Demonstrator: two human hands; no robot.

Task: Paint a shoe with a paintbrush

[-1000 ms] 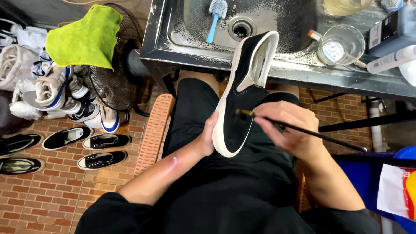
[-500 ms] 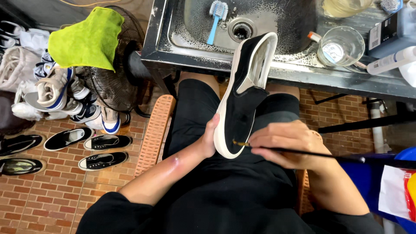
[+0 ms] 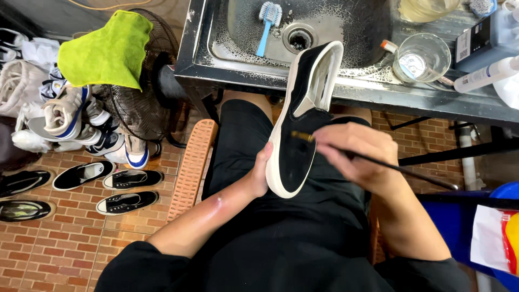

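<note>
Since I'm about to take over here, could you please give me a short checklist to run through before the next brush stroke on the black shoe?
1. Shoe held firmly: the left hand grips the black slip-on shoe from behind at its toe end. Ok.
2. Brush in hand: the right hand holds the thin paintbrush. Ok.
3. Brush tip on the shoe: the tip sits over the black upper, but motion blur hides contact. Cannot tell.
4. White sole rim free of marks: looks clean where visible. Ok.
5. Liquid within reach: a glass cup stands beside the sink; its contents are unclear. Cannot tell.
</note>
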